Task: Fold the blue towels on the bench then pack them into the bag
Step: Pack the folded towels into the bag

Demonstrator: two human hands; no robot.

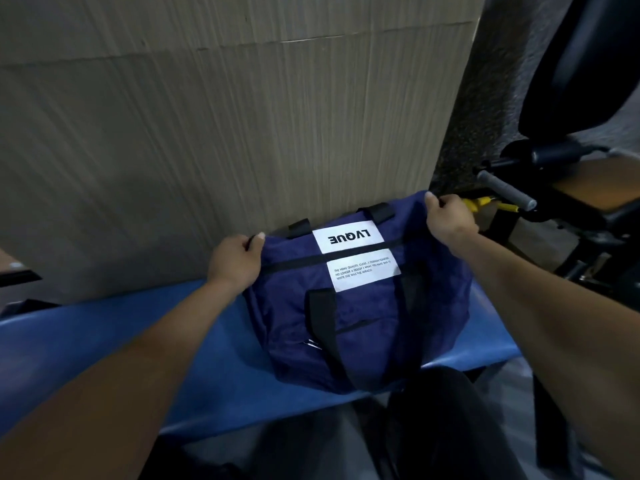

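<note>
— Both hands are out in front, arms stretched forward from the lower corners. How are they placed?

— Left hand clasps the far left corner of the navy bag, fingers curled over the fabric edge, thumb on top. Right hand pinches the far right corner the same way, held a little higher and farther out than the left.

— And the bag itself?

— It lies between the two hands on the blue desk, spread flat, its near end reaching the desk's front edge. Two white labels sit midway between the hands, the print upside down from this view. A black strap loops across the fabric nearer the person than either hand; two short black tabs show along the far edge.

— Beyond the hands?

— A ribbed beige wall rises directly behind the bag. Past the right hand stands black gym equipment with a grey grip and a yellow part just beside the knuckles.

— Any towels?

— I cannot tell.
</note>
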